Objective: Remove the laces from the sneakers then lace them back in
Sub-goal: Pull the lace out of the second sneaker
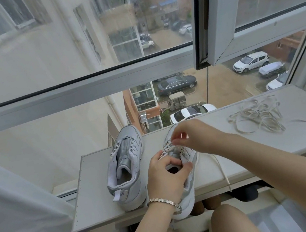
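Left hand (pixel 166 176) grips the collar of the laced sneaker (pixel 191 185), lower centre; we judge this steadies it on the shelf (pixel 91 187) edge. Right hand (pixel 194 136) pinches the lace (pixel 219 165) at the eyelets with curled fingers, and a tail hangs off the front. Second sneaker (pixel 126 167) sits just left, laceless. Loose lace (pixel 259 118) is parked right of centre, well apart. We can't tell pulling out from threading in, since the hands hide the tongue and most eyelets.
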Tool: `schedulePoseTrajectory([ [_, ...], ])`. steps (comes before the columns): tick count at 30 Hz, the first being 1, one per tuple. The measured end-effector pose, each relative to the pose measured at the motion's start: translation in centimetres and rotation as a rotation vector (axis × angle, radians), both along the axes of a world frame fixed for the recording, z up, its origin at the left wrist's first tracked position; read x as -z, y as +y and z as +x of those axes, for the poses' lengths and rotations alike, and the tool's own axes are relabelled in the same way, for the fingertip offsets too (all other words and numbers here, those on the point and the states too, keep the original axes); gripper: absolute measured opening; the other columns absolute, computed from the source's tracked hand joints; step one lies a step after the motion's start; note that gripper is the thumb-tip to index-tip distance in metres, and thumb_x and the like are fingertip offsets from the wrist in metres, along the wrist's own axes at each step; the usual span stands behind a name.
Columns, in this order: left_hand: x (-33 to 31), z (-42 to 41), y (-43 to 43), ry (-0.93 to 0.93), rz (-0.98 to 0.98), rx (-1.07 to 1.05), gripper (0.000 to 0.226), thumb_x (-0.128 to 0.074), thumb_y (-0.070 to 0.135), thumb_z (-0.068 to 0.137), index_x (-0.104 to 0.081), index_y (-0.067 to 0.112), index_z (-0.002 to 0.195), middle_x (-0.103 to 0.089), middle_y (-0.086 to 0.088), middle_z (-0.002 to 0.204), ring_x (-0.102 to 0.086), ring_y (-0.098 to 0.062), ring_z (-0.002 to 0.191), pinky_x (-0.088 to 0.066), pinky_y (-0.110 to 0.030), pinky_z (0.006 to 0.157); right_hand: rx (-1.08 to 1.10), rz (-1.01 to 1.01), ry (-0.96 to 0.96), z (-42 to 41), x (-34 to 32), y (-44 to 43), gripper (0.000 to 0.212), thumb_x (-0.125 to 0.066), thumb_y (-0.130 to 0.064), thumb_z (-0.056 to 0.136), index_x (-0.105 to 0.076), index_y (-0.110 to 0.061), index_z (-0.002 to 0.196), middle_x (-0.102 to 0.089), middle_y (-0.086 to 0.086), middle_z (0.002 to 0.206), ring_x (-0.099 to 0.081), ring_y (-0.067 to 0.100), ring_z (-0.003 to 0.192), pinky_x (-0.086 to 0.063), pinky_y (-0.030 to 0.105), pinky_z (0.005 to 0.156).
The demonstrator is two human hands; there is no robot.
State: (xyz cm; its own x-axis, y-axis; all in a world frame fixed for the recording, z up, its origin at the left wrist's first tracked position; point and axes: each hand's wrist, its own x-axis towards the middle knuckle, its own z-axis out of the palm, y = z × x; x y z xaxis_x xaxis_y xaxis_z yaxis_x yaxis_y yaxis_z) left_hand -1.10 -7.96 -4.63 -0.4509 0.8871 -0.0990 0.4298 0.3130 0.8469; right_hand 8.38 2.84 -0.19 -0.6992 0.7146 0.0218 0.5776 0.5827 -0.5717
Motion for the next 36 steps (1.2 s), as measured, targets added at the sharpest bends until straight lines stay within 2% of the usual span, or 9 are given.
schedulePoseTrajectory([
  [5,-0.2,0.1,0.0,0.019,-0.006,0.003,0.014,-0.076,0.031,0.071,-0.065,0.023,0.071,-0.04,0.01,0.138,-0.035,0.0,0.127,-0.025,-0.015,0.086,-0.063,-0.167,-0.171,-1.1,0.4,1.2,0.016,-0.067,-0.021,0.084,-0.072,-0.009,0.093,-0.071,0.007,0.09,-0.062,0.017,0.077,-0.051,0.03,0.076],
  [11,-0.1,0.1,0.0,0.022,-0.006,0.001,0.014,-0.076,0.03,0.071,-0.066,0.021,0.072,-0.04,0.012,0.138,-0.035,0.003,0.126,-0.025,-0.014,0.084,-0.061,-0.213,-0.214,-1.7,0.6,1.5,0.019,-0.063,-0.019,0.087,-0.069,-0.003,0.095,-0.061,0.003,0.078,-0.05,0.012,0.065,-0.035,0.008,0.048],
  [15,0.0,0.1,0.0,0.032,0.006,0.004,0.012,-0.075,0.028,0.072,-0.065,0.02,0.072,-0.041,0.011,0.138,-0.033,0.002,0.128,-0.026,-0.009,0.079,-0.084,-0.12,-0.217,-1.6,1.2,1.4,0.014,-0.059,-0.02,0.088,-0.066,-0.008,0.089,-0.055,-0.006,0.07,-0.048,0.01,0.063,-0.037,0.012,0.054],
  [18,0.0,0.2,0.1,0.045,0.02,0.028,0.012,-0.072,0.027,0.074,-0.065,0.018,0.072,-0.041,0.013,0.135,-0.032,0.004,0.128,-0.026,-0.008,0.077,-0.01,-0.06,-0.131,-1.2,2.5,1.0,0.011,-0.058,-0.019,0.086,-0.056,-0.015,0.077,-0.052,-0.008,0.066,-0.05,0.015,0.069,-0.039,0.022,0.061],
  [22,0.3,0.1,0.3,0.044,0.03,0.063,0.011,-0.069,0.027,0.077,-0.064,0.018,0.073,-0.042,0.014,0.133,-0.032,0.003,0.129,-0.025,-0.014,0.087,0.256,-0.071,0.099,-0.9,4.1,0.6,0.025,-0.057,-0.013,0.084,-0.043,-0.017,0.063,-0.047,-0.007,0.059,-0.044,0.016,0.063,-0.031,0.016,0.051],
  [26,0.2,-0.2,0.5,0.033,0.024,0.085,0.012,-0.07,0.027,0.077,-0.06,0.022,0.07,-0.043,0.013,0.132,-0.032,0.003,0.128,-0.026,-0.014,0.089,0.415,-0.086,0.275,-1.1,4.7,0.0,0.01,-0.059,-0.008,0.081,-0.053,-0.013,0.074,-0.052,-0.005,0.063,-0.047,0.012,0.06,-0.036,0.012,0.051],
  [30,0.0,-0.3,0.4,0.022,0.017,0.107,0.016,-0.071,0.027,0.075,-0.057,0.026,0.067,-0.042,0.013,0.133,-0.034,0.006,0.121,-0.028,-0.016,0.088,0.107,0.063,0.015,-0.8,3.1,0.9,0.02,-0.055,-0.005,0.082,-0.072,-0.01,0.092,-0.055,0.0,0.082,-0.05,0.013,0.078,-0.039,0.023,0.07],
  [33,0.0,-0.4,0.4,0.024,0.024,0.135,0.018,-0.072,0.026,0.075,-0.056,0.029,0.065,-0.041,0.014,0.134,-0.035,0.005,0.121,-0.027,-0.017,0.09,0.083,0.027,0.016,-0.4,2.4,1.2,0.02,-0.054,-0.004,0.081,-0.073,-0.009,0.084,-0.056,-0.006,0.073,-0.05,0.008,0.067,-0.038,0.021,0.062],
  [36,-0.1,-0.4,0.3,0.029,0.031,0.183,0.02,-0.072,0.025,0.075,-0.056,0.03,0.064,-0.042,0.015,0.131,-0.036,0.003,0.126,-0.028,-0.015,0.091,0.172,-0.093,-0.058,-0.2,2.4,1.9,0.023,-0.049,-0.006,0.084,-0.066,-0.009,0.069,-0.056,-0.001,0.064,-0.05,0.014,0.061,-0.04,0.023,0.059],
])
